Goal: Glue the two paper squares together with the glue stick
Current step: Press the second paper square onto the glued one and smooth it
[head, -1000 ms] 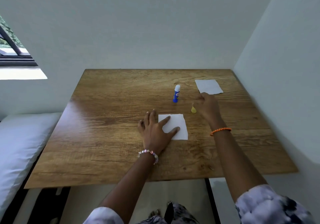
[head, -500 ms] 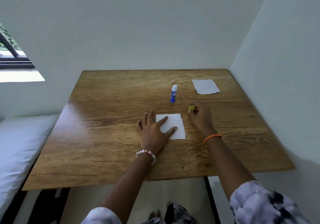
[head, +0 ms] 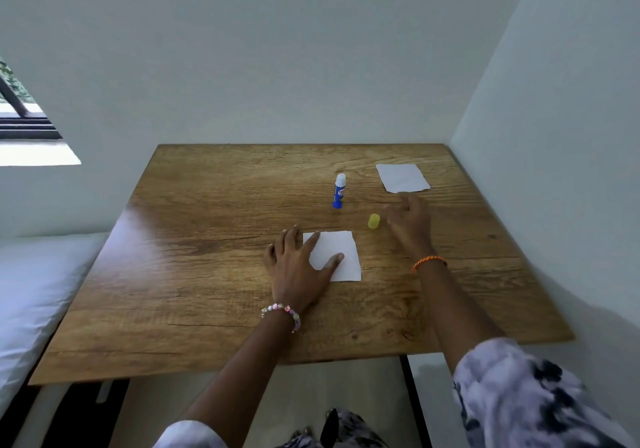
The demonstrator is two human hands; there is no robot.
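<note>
Here the right hand hovers right of centre, fingers spread and holding nothing, though motion blur makes them hard to read. The far paper square lies just above it in the frame, so this hand is plainly the nearer. The left hand presses flat on the near paper square at centre. The glue stick stands upright, uncapped, up-left of the right hand; its yellow cap sits just left of that hand.
</note>
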